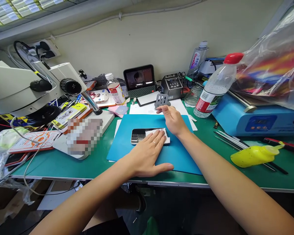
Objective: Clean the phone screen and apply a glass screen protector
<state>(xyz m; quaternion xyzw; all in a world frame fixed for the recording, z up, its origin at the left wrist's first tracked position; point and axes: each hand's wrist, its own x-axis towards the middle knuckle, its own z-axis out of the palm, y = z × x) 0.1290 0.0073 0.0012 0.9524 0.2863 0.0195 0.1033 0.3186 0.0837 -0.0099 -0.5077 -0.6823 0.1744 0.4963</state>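
Observation:
My left hand (150, 151) lies flat, palm down, with its fingers stretched over a folded white wipe (167, 140). Under the wipe is a smartphone (135, 137) with a dark, shiny face, lying on a blue mat (122, 147). The wipe and fingers cover the phone's right part. Above the mat, just right of the phone, my right hand (173, 120) is raised with loosely bent fingers pointing left. Nothing shows in it, though its palm is partly hidden. Behind its fingertips stands a grey slotted stand (161, 99).
A microscope (63, 78) and stacked boxes (71, 114) crowd the left. At the back are a small screen (139, 78) and a soldering station (172, 85). A red-capped bottle (214, 88), a blue heating machine (257, 116), tweezers (229, 142) and a yellow squeeze bottle (253, 156) stand or lie right.

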